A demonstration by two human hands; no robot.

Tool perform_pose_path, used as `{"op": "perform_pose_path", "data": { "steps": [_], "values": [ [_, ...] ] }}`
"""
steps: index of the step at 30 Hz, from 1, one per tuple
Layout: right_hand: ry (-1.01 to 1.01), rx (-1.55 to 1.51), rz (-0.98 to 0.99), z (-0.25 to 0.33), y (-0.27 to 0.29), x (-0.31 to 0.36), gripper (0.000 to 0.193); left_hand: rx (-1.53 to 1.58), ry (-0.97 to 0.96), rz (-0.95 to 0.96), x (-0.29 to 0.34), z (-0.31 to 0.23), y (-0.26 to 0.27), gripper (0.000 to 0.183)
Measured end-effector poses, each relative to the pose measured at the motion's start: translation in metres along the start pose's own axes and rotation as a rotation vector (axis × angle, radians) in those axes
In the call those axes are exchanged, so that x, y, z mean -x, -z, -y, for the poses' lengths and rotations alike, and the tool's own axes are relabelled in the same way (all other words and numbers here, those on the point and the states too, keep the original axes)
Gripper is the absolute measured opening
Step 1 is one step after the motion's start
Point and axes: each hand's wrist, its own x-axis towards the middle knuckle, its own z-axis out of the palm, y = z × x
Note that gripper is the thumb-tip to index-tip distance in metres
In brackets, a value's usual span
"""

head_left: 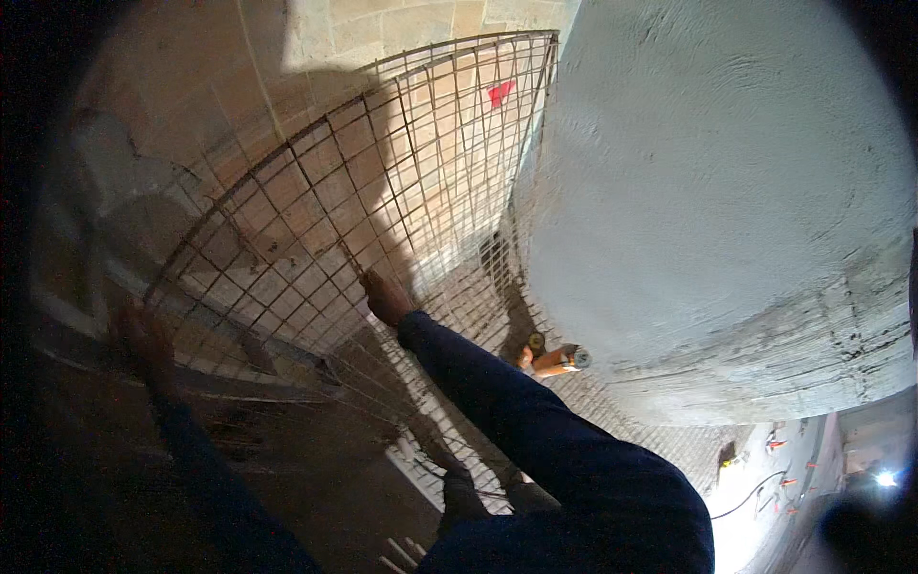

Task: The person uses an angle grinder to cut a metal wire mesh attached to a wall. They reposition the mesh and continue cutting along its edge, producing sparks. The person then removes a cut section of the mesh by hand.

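Observation:
A large panel of rusty wire mesh [330,177] stands upright across the view, its top edge bowed by the lens. My right hand [387,298] is closed round a wire in the panel's lower middle, with the arm in a dark blue sleeve stretched out to it. In dim light at the panel's left corner, my left hand [145,340] holds the mesh edge; its fingers show only faintly. An orange and grey cylindrical power tool [559,361] lies low to the right of my right arm, over more mesh.
A smooth grey plastered wall [717,191] curves along the right. Behind the panel rises a tan block wall [421,24], with a red patch [500,93] seen through the wires. Mesh [660,426] also covers the ground. A bright lamp [886,478] shines at far right.

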Motion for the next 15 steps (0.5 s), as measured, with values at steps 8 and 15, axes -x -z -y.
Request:
{"op": "perform_pose_path", "data": {
  "steps": [8,15],
  "values": [
    [0.153,-0.04,-0.327,0.0,-0.022,-0.015,0.029,0.053,0.016,0.068,-0.016,-0.02,0.045,0.03],
    [0.115,-0.173,-0.136,0.035,0.047,0.083,0.017,-0.148,0.025,-0.091,-0.011,-0.027,0.0,0.03]
  ]
}}
